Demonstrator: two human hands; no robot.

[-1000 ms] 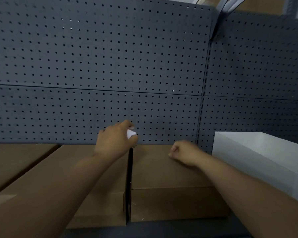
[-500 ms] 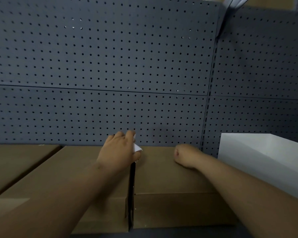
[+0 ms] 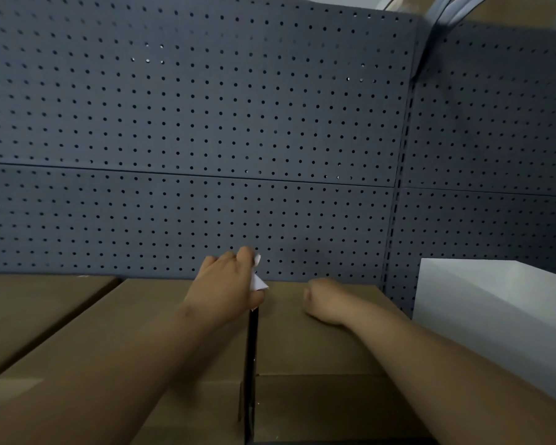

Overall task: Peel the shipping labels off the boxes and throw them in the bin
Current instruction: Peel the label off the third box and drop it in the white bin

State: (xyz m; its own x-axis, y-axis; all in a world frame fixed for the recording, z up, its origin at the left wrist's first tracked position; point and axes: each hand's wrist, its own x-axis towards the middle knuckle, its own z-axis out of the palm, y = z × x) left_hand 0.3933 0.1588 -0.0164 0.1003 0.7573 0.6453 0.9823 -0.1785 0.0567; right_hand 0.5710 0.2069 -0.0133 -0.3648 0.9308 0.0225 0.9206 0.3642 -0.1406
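Label (image 3: 258, 282) paper, a small white scrap, shows only as a pointed corner sticking out past the left hand (image 3: 228, 285); the rest of it is covered by the curled fingers that pinch it, so its full shape cannot be told. It sits at the far end of the dark gap (image 3: 250, 364) between the two middle brown boxes, just in front of the pegboard (image 3: 206, 139). The left hand lies over the far edge of the left middle box (image 3: 116, 342), and whether the scrap still sticks to any cardboard is hidden. The right hand (image 3: 325, 303) rests on top of the right middle box (image 3: 318, 342), closed into a loose fist with nothing seen in it (its palm side faces down, out of sight). A third brown box (image 3: 29, 309) is cut off at the left edge of the view. A white box (image 3: 495, 309) stands to the right, close beside the right forearm and cut off by the frame. The near fronts of the boxes run off the bottom edge. Open room lies mainly above the box tops, in front of the pegboard.
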